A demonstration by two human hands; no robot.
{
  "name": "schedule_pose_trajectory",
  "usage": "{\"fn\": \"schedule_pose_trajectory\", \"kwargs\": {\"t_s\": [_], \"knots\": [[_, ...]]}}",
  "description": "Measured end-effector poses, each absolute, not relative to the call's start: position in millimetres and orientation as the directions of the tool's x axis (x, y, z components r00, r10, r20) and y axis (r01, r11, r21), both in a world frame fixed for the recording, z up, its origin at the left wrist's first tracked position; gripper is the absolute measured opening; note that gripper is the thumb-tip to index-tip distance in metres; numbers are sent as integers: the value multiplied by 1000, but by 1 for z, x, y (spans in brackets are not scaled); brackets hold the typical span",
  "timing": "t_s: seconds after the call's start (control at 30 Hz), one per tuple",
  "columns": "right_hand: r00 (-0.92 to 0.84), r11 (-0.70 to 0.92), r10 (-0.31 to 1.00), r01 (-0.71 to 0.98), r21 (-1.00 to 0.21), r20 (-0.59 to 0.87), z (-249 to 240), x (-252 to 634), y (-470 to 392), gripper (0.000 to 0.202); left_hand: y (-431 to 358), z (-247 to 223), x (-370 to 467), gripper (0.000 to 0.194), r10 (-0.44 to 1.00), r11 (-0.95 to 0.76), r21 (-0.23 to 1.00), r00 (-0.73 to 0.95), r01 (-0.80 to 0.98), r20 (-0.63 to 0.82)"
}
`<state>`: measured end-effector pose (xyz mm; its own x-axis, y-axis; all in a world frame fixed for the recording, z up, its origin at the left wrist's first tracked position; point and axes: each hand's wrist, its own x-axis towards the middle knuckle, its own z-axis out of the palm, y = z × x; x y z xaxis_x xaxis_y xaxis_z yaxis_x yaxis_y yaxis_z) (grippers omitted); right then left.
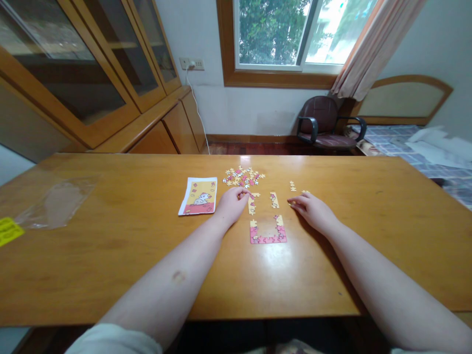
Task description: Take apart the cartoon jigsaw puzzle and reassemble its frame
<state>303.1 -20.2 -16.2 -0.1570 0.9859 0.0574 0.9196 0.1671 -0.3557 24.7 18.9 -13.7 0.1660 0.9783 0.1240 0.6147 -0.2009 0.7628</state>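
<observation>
On the wooden table, joined puzzle pieces form a pink U-shaped border with yellow upper ends. Above its left arm lies a yellow strip, and a short yellow section lies above the right arm. My left hand is closed at the top of the left strip, its fingertips pinched; what they hold is too small to name. My right hand has its fingertips together on a small yellow piece right of the short section. Loose pieces form a pile beyond my left hand.
A picture card lies left of my left hand. Small joined yellow pieces lie beyond my right hand. A clear plastic bag and a yellow label are at the far left. A chair stands behind the table.
</observation>
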Motion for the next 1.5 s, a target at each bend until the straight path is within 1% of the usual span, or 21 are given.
{"fn": "schedule_pose_trajectory", "kwargs": {"t_s": [0.07,0.2,0.3,0.47,0.77,1.13,1.37,1.5], "knots": [[-165,176,984,916,-360,61,-18,305,-19,24,19,-13,24,18,974,-221,737,178,639,138],[-177,191,982,907,-375,70,-22,308,-16,20,18,-11,23,18,951,-307,636,256,708,174],[-174,190,982,909,-371,78,-23,309,-16,19,16,-11,23,17,942,-330,586,297,740,156],[-171,185,983,910,-372,71,-21,308,-17,20,16,-15,23,21,939,-335,541,318,772,127],[-164,177,984,911,-372,66,-18,306,-18,20,17,-16,23,22,937,-340,525,329,780,118],[-176,198,980,903,-382,92,-22,308,-17,20,17,-15,24,25,941,-325,523,323,788,97],[-171,215,976,856,-470,135,-20,304,-19,16,17,-15,23,25,943,-319,517,321,794,89],[-167,198,980,824,-531,105,-15,300,-22,16,17,-15,24,25,944,-314,524,317,792,87]]}}
